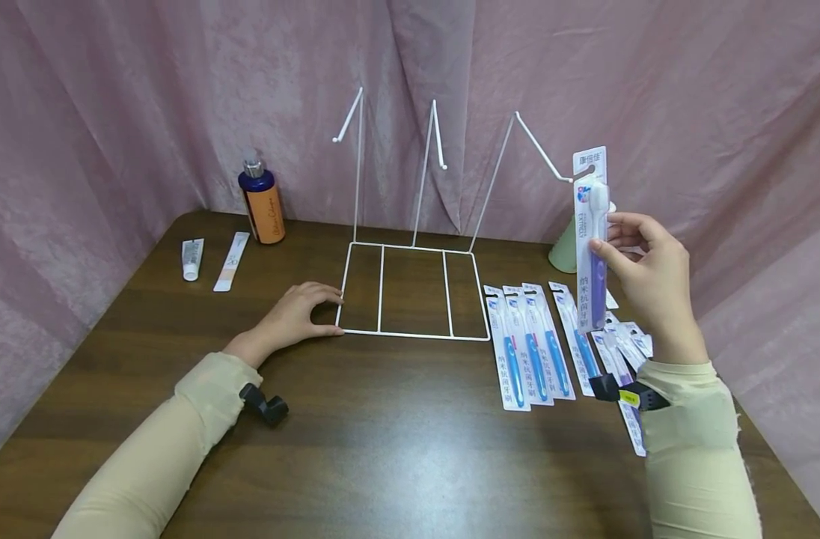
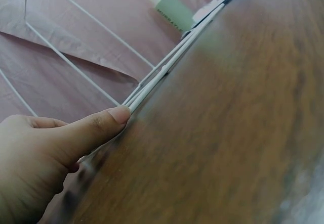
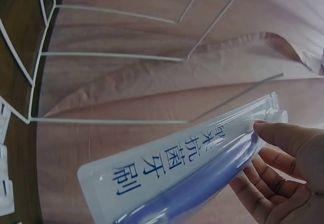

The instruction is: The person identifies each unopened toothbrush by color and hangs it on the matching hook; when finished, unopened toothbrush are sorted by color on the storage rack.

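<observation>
My right hand pinches a packaged toothbrush with a purple handle, held upright by its right edge. The hanging slot at the top of the pack is level with the tip of the rightmost hook on a white wire display rack; the two overlap in the head view. In the right wrist view the purple toothbrush pack slants across, thumb on its front. My left hand holds the front left corner of the rack's base, the thumb pressed along the wire.
Several blue-handled toothbrush packs lie right of the rack, with purple ones partly under my right arm. A green bottle stands behind. An orange-and-blue bottle, a small tube and a flat sachet are at the left. Pink curtain hangs behind.
</observation>
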A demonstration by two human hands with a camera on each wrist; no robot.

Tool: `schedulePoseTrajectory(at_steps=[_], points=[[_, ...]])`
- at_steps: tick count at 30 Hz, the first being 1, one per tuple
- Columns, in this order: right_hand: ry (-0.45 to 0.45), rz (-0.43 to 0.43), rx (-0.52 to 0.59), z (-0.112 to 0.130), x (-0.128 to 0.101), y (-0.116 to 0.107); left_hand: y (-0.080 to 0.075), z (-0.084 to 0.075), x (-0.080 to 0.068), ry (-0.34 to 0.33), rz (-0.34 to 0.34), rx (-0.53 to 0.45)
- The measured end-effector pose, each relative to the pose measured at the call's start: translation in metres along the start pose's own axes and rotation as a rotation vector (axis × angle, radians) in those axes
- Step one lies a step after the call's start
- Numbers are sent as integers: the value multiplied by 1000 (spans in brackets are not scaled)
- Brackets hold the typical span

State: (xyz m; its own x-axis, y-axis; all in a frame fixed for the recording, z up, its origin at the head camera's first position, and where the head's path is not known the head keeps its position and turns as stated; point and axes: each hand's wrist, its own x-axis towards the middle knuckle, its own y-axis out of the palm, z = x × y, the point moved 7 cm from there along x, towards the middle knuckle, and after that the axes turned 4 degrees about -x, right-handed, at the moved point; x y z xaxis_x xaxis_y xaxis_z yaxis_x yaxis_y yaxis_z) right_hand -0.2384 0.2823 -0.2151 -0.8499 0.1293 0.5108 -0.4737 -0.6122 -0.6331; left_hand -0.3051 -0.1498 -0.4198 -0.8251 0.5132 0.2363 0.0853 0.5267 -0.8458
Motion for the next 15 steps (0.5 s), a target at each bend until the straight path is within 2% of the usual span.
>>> schedulePoseTrajectory(at_steps=[6, 15], points=[[-43, 0, 46, 9, -2, 10, 1, 0, -1, 8, -7, 1], [-66, 24, 38, 14, 0, 30, -1, -1, -2, 8, -15, 12]])
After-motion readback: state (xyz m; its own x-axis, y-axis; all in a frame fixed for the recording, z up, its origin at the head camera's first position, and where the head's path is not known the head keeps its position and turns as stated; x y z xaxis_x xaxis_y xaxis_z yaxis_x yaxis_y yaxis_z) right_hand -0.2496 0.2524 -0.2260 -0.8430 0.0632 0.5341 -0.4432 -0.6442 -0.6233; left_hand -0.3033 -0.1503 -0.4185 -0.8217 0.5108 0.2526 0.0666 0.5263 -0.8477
